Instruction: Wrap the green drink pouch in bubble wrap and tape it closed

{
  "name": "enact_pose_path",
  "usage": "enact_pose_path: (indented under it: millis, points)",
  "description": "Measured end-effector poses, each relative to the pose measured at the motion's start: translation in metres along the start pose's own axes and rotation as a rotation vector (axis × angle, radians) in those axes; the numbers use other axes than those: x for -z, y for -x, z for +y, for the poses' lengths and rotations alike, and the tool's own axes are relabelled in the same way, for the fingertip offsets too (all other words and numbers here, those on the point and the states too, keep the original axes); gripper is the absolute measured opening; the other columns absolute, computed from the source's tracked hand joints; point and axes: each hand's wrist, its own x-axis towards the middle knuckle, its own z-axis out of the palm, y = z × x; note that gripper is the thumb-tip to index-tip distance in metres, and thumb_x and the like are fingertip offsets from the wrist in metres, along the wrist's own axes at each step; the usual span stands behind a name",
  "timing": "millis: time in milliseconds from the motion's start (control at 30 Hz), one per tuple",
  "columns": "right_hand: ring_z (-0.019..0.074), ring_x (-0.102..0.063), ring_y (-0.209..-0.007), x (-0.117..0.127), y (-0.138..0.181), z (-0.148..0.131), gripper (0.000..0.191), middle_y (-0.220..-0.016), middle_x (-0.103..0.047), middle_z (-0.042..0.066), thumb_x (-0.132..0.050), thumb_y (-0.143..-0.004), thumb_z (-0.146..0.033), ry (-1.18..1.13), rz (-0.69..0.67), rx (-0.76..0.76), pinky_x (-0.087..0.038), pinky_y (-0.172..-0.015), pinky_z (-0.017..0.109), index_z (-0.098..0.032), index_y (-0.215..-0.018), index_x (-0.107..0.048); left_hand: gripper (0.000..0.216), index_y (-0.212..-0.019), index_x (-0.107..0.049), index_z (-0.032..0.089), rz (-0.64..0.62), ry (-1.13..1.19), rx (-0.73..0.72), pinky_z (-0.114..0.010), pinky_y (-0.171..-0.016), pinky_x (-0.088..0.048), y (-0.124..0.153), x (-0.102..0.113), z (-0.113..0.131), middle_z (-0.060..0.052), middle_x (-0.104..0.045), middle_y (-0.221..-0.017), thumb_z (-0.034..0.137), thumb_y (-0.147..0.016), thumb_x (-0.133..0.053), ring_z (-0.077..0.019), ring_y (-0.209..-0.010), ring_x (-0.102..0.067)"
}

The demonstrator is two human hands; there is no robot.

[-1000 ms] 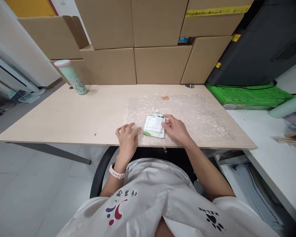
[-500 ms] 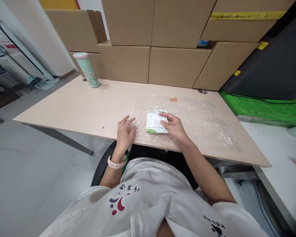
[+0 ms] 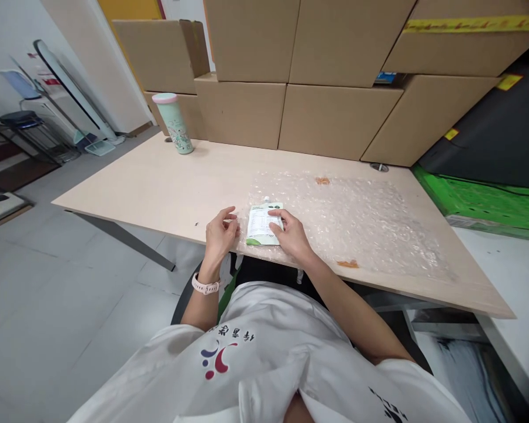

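A white and green spout pouch with printed text and a small cap at its top lies near the left end of a clear bubble wrap sheet. My right hand grips the pouch's right side, thumb and fingers on its printed face. Just left of the pouch, my left hand is at the sheet's left edge. Its fingers are curled toward the thumb and appear to pinch the wrap, though the contact is partly hidden.
A mint green tumbler with a pink lid stands at the back left of the wooden table. Cardboard boxes are stacked along the back. Green crates stand at the right, beside a white surface.
My right hand has brought the pouch left and nearer the table's front edge. My left hand's fingers have curled in from a more spread pose. The view has shifted slightly left.
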Motion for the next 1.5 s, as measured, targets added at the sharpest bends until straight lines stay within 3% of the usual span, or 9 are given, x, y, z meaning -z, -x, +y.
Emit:
enact_pose_path:
  millis: [133,300,467,733,900,1000,1133,1300,1500]
  points:
    - [0.0398,-0.066,-0.103,0.02,0.004,-0.025,0.028,-0.116,-0.067,0.013,-0.059,-0.087,-0.035,0.169,-0.075,-0.121,-0.056,-0.081,0.061,-0.03,-0.114,-0.067,0.032,-0.113,-0.068,0.025,-0.009,-0.142,0.04,-0.039,-0.062,-0.06,0.008,0.006,0.017,-0.008,-0.071,-0.093,0.031,-0.083,-0.06,-0.0206,-0.065,-0.067]
    - [0.0376,-0.059,-0.115,0.036,0.023,-0.06,0.024,-0.126,-0.064,0.009,-0.057,-0.093,-0.038,0.23,-0.129,0.085,-0.051,-0.093,0.06,-0.034,-0.116,-0.064,0.02,-0.093,-0.068,0.026,-0.092,-0.359,-0.013,-0.041,-0.061,-0.054,0.028,0.02,0.04,-0.002,-0.064,-0.055,0.042,-0.091,-0.056,-0.0224,-0.05,-0.062]
    - [0.0366,-0.062,-0.11,0.025,0.048,-0.072,0.047,-0.124,-0.064,0.011,-0.072,-0.082,-0.054,0.191,-0.195,0.111,-0.055,-0.089,0.056,-0.035,-0.123,-0.059,0.029,-0.117,-0.061,0.033,-0.28,-0.139,-0.012,-0.04,-0.056,-0.053,0.034,0.017,0.043,0.002,-0.063,-0.054,0.043,-0.09,-0.06,-0.0205,-0.042,-0.058]
    - [0.0343,-0.065,-0.09,-0.006,0.048,-0.074,0.016,-0.093,-0.065,0.012,-0.057,-0.094,-0.045,0.229,-0.075,0.054,-0.059,-0.068,0.054,-0.031,-0.1,-0.062,0.03,-0.117,-0.056,0.03,-0.183,0.111,0.069,-0.044,-0.062,-0.06,0.035,0.003,0.048,-0.001,-0.06,-0.07,0.039,-0.089,-0.063,-0.0202,-0.061,-0.063]
    - [0.0311,-0.066,-0.082,-0.008,0.044,-0.077,0.022,-0.085,-0.064,0.011,-0.046,-0.098,-0.038,0.236,-0.059,0.001,-0.059,-0.061,0.049,-0.029,-0.085,-0.06,0.031,-0.113,-0.056,0.024,-0.147,0.194,0.015,-0.039,-0.067,-0.062,0.038,-0.002,0.061,0.002,-0.058,-0.069,0.035,-0.086,-0.066,-0.0181,-0.067,-0.064]
    - [0.0269,-0.066,-0.072,0.005,0.042,-0.073,0.018,-0.084,-0.064,0.009,-0.049,-0.096,-0.037,0.209,-0.04,-0.053,-0.056,-0.057,0.043,-0.028,-0.083,-0.056,0.031,-0.113,-0.057,0.023,-0.123,0.22,-0.045,-0.038,-0.074,-0.062,0.041,-0.008,0.07,0.001,-0.062,-0.074,0.037,-0.087,-0.065,-0.0173,-0.071,-0.067]
    - [0.0226,-0.064,-0.063,0.039,0.046,-0.055,0.017,-0.072,-0.06,0.002,-0.051,-0.093,-0.04,0.031,0.14,-0.27,-0.056,-0.059,0.039,-0.028,-0.082,-0.048,0.032,-0.118,-0.054,0.023,-0.071,0.352,-0.186,-0.041,-0.09,-0.06,0.047,-0.035,0.08,-0.004,-0.067,-0.098,0.036,-0.089,-0.06,-0.0198,-0.092,-0.072]
    - [0.0184,-0.064,-0.061,0.078,0.063,-0.024,0.031,-0.067,-0.053,-0.002,-0.055,-0.091,-0.05,-0.337,0.226,-0.58,-0.056,-0.047,0.031,-0.027,-0.075,-0.043,0.029,-0.119,-0.063,0.024,-0.449,0.085,-0.402,-0.049,-0.112,-0.046,0.054,-0.087,0.082,-0.008,-0.066,-0.129,0.031,-0.091,-0.057,-0.0264,-0.126,-0.061]
    - [0.0244,-0.068,-0.068,0.119,0.069,-0.019,0.036,-0.063,-0.055,0.002,-0.059,-0.09,-0.045,-0.225,0.01,-0.543,-0.055,-0.05,0.036,-0.026,-0.062,-0.046,0.026,-0.113,-0.07,0.025,-0.583,-0.003,-0.506,-0.053,-0.111,-0.045,0.056,-0.112,0.073,-0.007,-0.07,-0.125,0.032,-0.09,-0.059,-0.0302,-0.127,-0.061]
